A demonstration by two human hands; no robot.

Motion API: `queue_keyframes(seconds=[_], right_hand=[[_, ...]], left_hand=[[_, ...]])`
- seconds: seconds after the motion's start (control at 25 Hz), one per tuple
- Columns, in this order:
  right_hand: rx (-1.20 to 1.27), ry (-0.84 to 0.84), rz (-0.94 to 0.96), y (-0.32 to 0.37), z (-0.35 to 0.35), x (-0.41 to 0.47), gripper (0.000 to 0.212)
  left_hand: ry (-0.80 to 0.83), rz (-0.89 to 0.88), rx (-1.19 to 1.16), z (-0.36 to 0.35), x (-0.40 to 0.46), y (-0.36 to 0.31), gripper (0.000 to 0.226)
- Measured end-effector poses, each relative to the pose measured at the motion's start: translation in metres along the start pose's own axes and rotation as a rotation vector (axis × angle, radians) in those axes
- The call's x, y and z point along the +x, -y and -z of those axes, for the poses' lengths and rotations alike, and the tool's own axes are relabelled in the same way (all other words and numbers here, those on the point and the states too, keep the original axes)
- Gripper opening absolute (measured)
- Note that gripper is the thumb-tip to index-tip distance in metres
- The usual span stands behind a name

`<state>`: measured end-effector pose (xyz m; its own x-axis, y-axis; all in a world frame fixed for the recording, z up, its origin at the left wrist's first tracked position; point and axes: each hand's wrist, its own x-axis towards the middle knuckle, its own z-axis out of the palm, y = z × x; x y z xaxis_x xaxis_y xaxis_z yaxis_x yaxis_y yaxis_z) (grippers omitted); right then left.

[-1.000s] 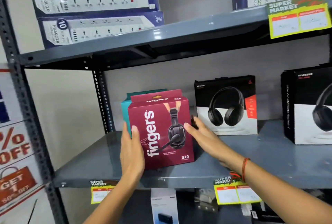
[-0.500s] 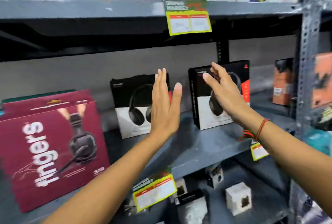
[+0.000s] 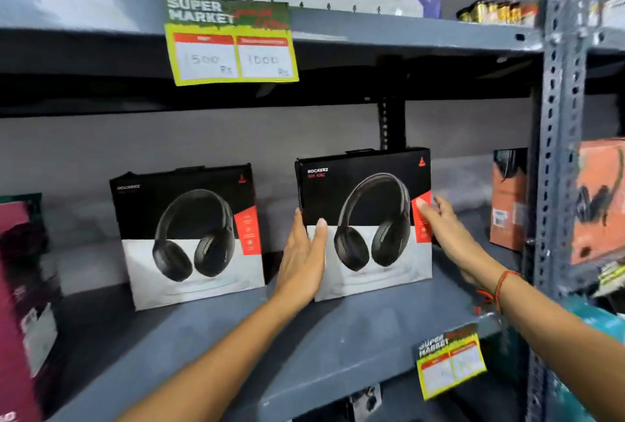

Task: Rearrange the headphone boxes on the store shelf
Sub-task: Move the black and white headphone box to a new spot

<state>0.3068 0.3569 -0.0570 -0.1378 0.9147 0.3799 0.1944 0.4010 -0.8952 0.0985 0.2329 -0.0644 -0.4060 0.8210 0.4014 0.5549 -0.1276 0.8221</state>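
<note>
Rearranging step, grasp phase. The right-hand headphone box [image 3: 367, 222], black and white, stands upright near the right end of the shelf [image 3: 338, 330], set forward of its twin, the left headphone box [image 3: 189, 235], which stands apart to its left. The left hand [image 3: 302, 262] lies flat and open along the box's left edge, thumb on the front face; the right hand [image 3: 446, 228] is curled around the right edge, fingers behind. Both hands bracket the box without evident lift. Judged next: squeeze evenly, then slide or lift it into line with its twin, keeping it upright.
</note>
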Motion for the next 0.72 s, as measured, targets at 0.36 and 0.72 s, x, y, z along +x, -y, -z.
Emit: queue_keyframes(seconds=[0.36,0.72], right_hand=[[-0.037,0.102,0.145,0.002,0.02,-0.008,0.066],[-0.013,0.186,0.12,0.042,0.007,-0.045,0.098]], left_hand=[[-0.141,0.191,-0.104,0.008,-0.022,-0.03,0.07],[-0.249,0.309,-0.043,0.07,-0.052,-0.033,0.124]])
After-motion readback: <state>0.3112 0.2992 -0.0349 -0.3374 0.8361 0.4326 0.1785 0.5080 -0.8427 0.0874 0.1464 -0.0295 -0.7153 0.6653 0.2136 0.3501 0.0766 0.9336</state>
